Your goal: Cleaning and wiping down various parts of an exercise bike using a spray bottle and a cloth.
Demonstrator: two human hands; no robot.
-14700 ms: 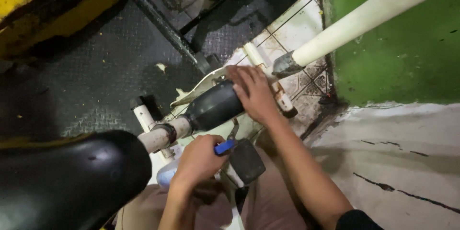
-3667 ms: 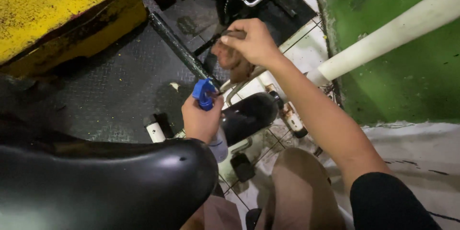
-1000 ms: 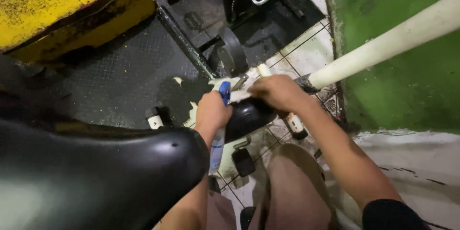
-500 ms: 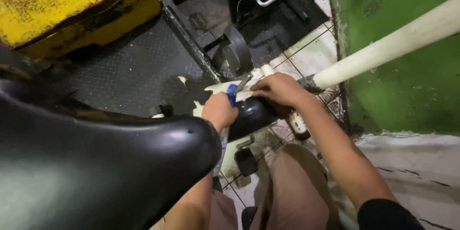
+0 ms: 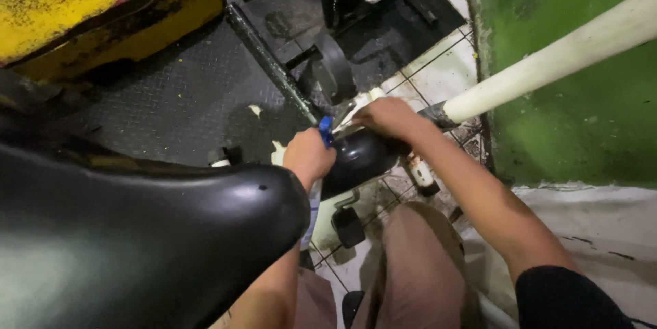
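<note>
My left hand is closed around a spray bottle with a blue nozzle, its pale body hanging down beside the black seat. The nozzle sits right at the top of a black rubber handlebar grip. My right hand rests on the far end of that grip, fingers curled over it where the white frame tube meets it. The grip lies low over the tiled floor, in front of my knees in brown trousers.
A large black padded seat fills the lower left and hides part of my left arm. A white tube slants up to the right before a green wall. Black checker-plate flooring, a yellow box and a black pedal lie around.
Both hands came down from the raised position onto the black grip. Over the last second the view shifted slightly; the left hand stays at the grip with the bottle.
</note>
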